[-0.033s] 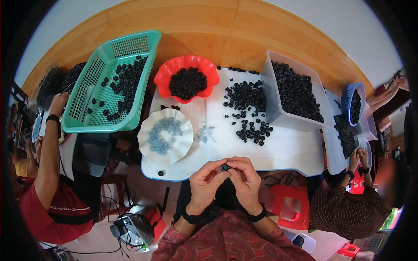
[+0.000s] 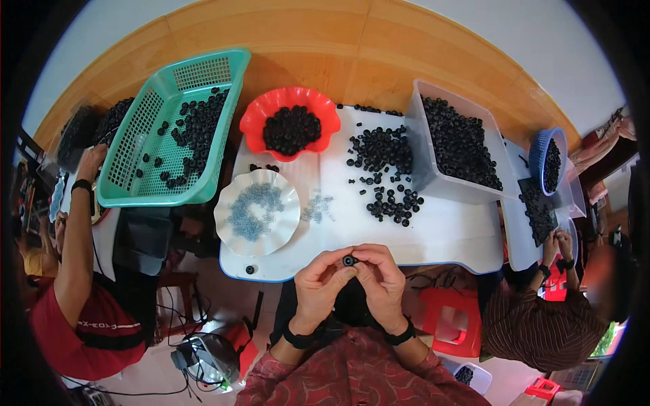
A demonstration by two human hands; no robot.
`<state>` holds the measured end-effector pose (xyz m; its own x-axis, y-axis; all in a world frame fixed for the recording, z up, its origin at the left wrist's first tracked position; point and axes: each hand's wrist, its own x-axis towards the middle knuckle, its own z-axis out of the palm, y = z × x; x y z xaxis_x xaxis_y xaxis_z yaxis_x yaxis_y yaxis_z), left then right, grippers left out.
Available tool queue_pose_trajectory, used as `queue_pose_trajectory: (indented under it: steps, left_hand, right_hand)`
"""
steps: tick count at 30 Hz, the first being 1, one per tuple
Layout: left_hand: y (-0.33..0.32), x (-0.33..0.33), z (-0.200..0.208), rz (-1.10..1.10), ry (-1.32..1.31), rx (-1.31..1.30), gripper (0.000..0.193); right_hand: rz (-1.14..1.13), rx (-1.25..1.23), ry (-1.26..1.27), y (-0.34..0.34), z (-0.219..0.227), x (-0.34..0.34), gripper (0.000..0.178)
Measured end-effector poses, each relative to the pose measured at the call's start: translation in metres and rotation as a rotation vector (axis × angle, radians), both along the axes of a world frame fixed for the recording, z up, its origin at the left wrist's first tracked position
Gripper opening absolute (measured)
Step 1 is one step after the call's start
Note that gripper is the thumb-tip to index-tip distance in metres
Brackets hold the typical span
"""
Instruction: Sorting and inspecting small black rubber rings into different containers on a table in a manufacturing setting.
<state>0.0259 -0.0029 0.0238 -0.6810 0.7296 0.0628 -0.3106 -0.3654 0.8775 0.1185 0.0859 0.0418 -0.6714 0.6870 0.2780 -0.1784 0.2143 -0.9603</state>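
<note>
At the table's near edge, my left hand [image 2: 317, 289] and my right hand [image 2: 383, 289] meet fingertip to fingertip. Between them they pinch a small round black part [image 2: 349, 260] with a hole in its middle. Its exact kind is too small to tell. Beyond my hands, loose black parts [image 2: 382, 150] lie in heaps on the white table [image 2: 433, 237]. Left of these stands a white scalloped plate [image 2: 290, 233] of small clear bluish pieces [image 2: 247, 220], with more clear pieces [image 2: 317, 206] beside it. One single black part [image 2: 250, 269] sits near the front left edge.
A red scalloped bowl [image 2: 328, 139] and a green basket [image 2: 112, 193] hold black parts at the back left. A clear plastic bin [image 2: 433, 179] of them stands back right. Co-workers sit on both sides, one in a red shirt [image 2: 95, 331]. A red stool [image 2: 450, 321] is at right.
</note>
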Motion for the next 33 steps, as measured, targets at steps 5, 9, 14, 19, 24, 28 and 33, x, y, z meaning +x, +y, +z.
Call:
queue_pose_trajectory:
  steps: [5, 9, 14, 19, 24, 28, 33]
  left_hand:
    - [-0.001, 0.002, 0.006, 0.004, -0.028, -0.003, 0.033]
    - [-0.005, 0.0, 0.006, -0.047, -0.012, 0.004, 0.031]
    - [-0.007, -0.003, 0.011, -0.168, -0.126, 0.019, 0.03]
    - [-0.002, -0.014, 0.01, -0.288, -0.126, 0.02, 0.027]
    - [0.029, -0.049, 0.009, -0.078, -0.307, -0.096, 0.025]
    - [0.066, -0.1, 0.006, 0.023, -0.306, -0.072, 0.021]
    - [0.097, -0.156, 0.011, 0.177, -0.299, 0.048, 0.02]
  right_hand:
    - [-0.02, 0.001, 0.011, -0.003, 0.003, 0.003, 0.017]
    - [-0.012, -0.04, 0.0, -0.007, 0.011, 0.007, 0.015]
    - [0.078, -0.399, 0.118, -0.004, 0.003, 0.013, 0.011]
    - [0.056, -0.366, 0.142, 0.002, 0.0, 0.013, 0.008]
    - [-0.067, -0.289, -0.076, -0.001, -0.005, 0.019, 0.005]
    - [-0.131, -0.198, -0.158, -0.004, -0.015, 0.025, 0.004]
    - [-0.128, -0.22, -0.161, -0.01, -0.022, 0.03, 0.004]
